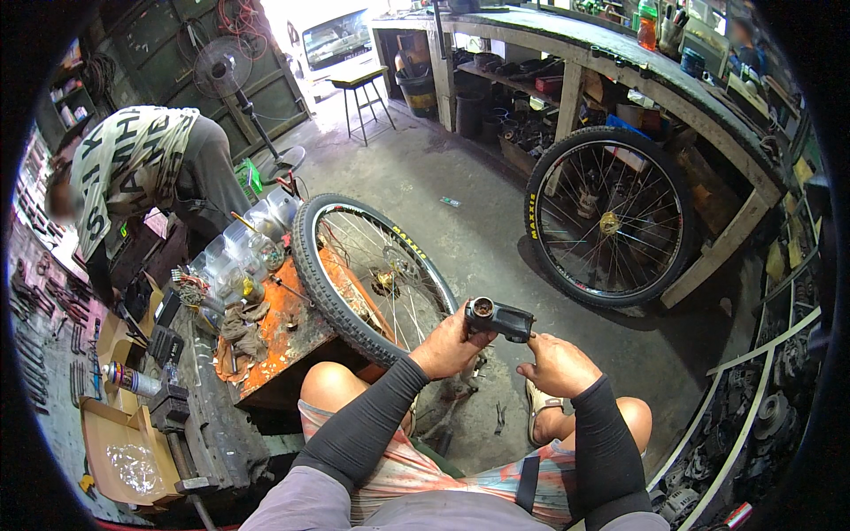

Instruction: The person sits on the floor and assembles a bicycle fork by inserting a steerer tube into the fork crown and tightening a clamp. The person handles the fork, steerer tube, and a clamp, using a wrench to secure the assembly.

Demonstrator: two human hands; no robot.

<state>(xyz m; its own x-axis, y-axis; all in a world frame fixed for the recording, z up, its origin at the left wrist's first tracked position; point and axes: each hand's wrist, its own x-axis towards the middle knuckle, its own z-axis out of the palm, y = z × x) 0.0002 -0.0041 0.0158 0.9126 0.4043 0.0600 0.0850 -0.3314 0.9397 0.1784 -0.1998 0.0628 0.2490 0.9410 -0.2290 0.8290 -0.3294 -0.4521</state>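
Observation:
My left hand (pixel 447 347) is closed round one end of a black bicycle stem (pixel 512 320), held up above my knees. The round opening of its clamp faces up, beside my left thumb. At the stem's other end is my right hand (pixel 562 366), fingers bent and drawn together at its lower corner. Whatever is pinched there is too small to make out. Just beyond my left hand, a bicycle wheel (pixel 312 274) with a knobby tyre and gold hub leans against the orange-topped bench (pixel 276 361).
A second wheel (pixel 531 208) leans on the long workbench (pixel 584 57) at the right. Plastic containers (pixel 237 239) and rags (pixel 241 332) lie on the orange bench. A person (pixel 146 168) bends over at the left. A fan (pixel 252 115) and stool (pixel 359 80) stand farther back.

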